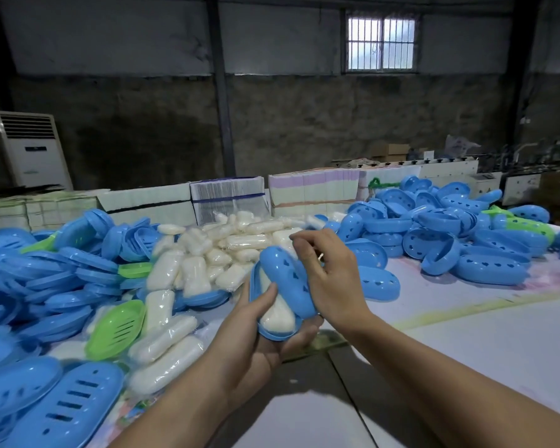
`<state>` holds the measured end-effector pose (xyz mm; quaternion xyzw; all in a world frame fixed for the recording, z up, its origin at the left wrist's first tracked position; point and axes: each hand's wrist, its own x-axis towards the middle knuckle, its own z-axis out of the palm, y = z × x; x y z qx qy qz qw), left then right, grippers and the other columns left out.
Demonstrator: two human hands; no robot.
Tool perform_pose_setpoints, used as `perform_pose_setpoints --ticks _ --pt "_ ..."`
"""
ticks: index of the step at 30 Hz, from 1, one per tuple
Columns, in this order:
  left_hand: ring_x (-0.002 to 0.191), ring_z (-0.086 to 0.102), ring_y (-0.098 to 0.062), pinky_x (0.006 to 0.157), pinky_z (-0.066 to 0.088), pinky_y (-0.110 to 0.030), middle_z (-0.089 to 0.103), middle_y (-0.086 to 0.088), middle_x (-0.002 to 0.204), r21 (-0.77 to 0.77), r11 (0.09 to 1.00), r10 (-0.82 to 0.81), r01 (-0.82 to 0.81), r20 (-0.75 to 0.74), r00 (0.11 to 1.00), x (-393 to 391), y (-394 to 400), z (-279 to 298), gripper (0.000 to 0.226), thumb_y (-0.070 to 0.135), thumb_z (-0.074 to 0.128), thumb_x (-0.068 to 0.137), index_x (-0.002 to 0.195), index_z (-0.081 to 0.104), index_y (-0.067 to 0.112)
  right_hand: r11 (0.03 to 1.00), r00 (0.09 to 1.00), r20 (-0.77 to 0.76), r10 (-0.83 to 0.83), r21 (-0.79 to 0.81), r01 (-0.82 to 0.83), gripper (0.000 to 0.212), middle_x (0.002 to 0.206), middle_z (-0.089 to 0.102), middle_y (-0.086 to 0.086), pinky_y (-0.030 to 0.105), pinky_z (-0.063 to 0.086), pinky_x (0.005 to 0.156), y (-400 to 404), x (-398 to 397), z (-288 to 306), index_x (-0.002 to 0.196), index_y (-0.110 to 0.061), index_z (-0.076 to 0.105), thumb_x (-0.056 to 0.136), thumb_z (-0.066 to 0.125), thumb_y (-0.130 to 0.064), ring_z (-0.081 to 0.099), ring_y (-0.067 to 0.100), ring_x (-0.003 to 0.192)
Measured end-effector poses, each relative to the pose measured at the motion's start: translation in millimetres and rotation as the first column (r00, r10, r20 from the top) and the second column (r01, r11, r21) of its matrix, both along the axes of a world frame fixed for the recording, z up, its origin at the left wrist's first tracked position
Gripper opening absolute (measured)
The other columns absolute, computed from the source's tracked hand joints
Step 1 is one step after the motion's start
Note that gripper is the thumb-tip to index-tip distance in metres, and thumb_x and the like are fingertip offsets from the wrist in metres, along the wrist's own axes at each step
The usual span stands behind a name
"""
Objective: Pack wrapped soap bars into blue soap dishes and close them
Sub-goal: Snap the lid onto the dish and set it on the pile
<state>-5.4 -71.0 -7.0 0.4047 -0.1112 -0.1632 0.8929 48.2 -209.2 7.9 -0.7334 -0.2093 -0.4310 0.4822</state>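
— Where's the one being packed right now?

— Up in the air, just this side of the soap pile (214,250). The left hand (265,337) cradles the blue tray (280,333) from below, fingers curled under it and the thumb pressed on the wrapped bar (277,313) inside. The right hand (330,276) has the perforated lid (290,281) in a loose curled grip along its far edge, tilted over the tray and not yet seated.

— Which way does it lie?

— The long axis runs from the person out toward the soap pile, leaning a bit left at the far end. Lid and bar follow the same line, so it looks like a matter of hinging the lid down.

— Tricky to handle?

— I'd guess not. Thin plastic, light, a bit springy; the film wrap looks slick, so that thumb is sensible. Best held by the long rims, pressing near both ends to snap it shut.

— And the rest?

— Left of the soap pile, heaps of blue trays (62,286) and a green tray (117,324); right of it, a mound of lids (466,234).
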Motion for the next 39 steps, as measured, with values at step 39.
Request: perform_pose_setpoints --ticks 39 --pt "0.096 0.075 -0.019 0.083 0.061 -0.042 0.076 -0.004 0.114 0.101 0.925 0.359 -0.366 0.080 0.930 34.5 -18.1 11.2 0.030 0.041 0.043 0.105 0.132 0.057 0.038 0.892 0.730 -0.529 0.433 0.366 -0.264 0.059 0.100 0.068 -0.002 0.006 0.044 0.049 5.4 -5.2 4.6 0.138 -0.030 0.051 0.085 0.073 -0.039 0.067 -0.007 0.070"
